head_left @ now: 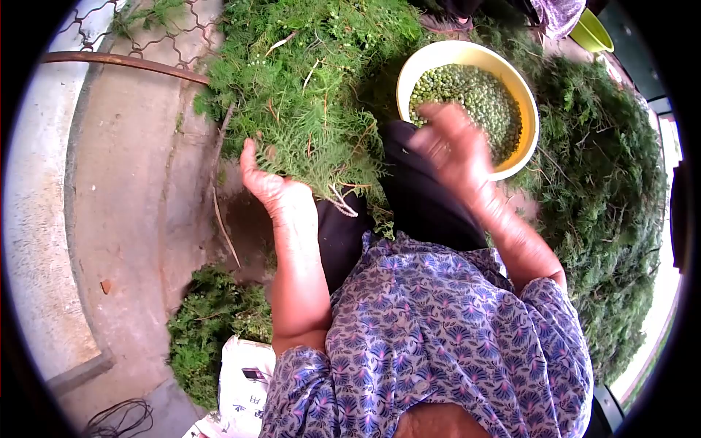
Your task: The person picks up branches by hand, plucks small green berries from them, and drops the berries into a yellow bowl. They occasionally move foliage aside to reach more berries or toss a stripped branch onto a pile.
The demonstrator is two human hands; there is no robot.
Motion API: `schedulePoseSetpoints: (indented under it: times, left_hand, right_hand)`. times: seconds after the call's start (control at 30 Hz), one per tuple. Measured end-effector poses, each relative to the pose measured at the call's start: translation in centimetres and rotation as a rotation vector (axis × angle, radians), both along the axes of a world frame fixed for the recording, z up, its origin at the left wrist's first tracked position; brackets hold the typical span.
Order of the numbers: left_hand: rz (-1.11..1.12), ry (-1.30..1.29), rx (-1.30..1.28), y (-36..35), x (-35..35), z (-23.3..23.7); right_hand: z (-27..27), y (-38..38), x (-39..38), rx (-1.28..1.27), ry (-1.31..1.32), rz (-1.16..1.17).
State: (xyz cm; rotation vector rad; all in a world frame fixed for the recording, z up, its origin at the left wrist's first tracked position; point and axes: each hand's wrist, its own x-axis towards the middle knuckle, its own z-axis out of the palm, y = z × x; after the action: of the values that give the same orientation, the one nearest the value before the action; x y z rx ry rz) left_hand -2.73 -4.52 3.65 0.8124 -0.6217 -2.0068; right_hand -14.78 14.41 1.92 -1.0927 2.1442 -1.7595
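Note:
My left hand holds a leafy green conifer branch from below. Its thumb points up at the left edge, while the foliage hides most of the fingers. My right hand hovers at the near-left rim of a yellow basin. It is smeared by motion, so I cannot make out whether anything is between its fingers. Many small round green berries fill the lower part of the basin.
Cut conifer branches lie in a big heap on the right and a smaller pile at lower left. Beside the latter is a white sack. A green basin is at upper right; a dark cable lies at lower left.

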Motion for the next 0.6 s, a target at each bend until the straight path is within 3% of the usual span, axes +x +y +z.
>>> schedulePoseSetpoints:
  times: [0.03,0.1,0.23,0.3,0.33,0.37,0.43,0.5,0.6]
  left_hand:
    - [-0.003,0.003,-0.002,0.1,-0.4,-0.2]
    - [0.119,-0.020,0.085,0.0,-1.0,-0.9]
    - [0.172,-0.029,-0.024,1.8,-2.2,-0.6]
    - [0.150,-0.120,-0.219,2.1,-2.5,-0.3]
    - [0.081,-0.067,-0.311,2.4,-2.3,0.6]
    - [0.013,-0.012,-0.404,3.0,-1.9,1.6]
    - [0.026,-0.088,-0.594,2.1,0.1,2.1]
    - [0.219,-0.358,-0.679,1.8,0.9,1.9]
    - [0.068,-0.488,-0.535,1.4,1.8,-1.7]
  right_hand:
    - [0.4,-0.4,1.9,0.044,0.297,0.179]
    - [1.3,-1.6,5.6,0.130,0.302,0.326]
    - [-1.8,-4.9,5.6,0.182,0.447,0.195]
    - [-2.4,-5.0,4.2,0.206,0.251,0.165]
    - [-1.9,-5.0,3.1,0.135,0.334,0.093]
    - [-2.0,-4.7,2.7,0.056,-0.273,0.138]
    - [-1.6,-4.3,1.2,-0.173,-0.912,0.160]
    - [-2.5,-3.6,-0.2,-0.222,-1.033,0.195]
    - [-3.2,-3.0,-0.5,-0.317,-1.152,0.312]
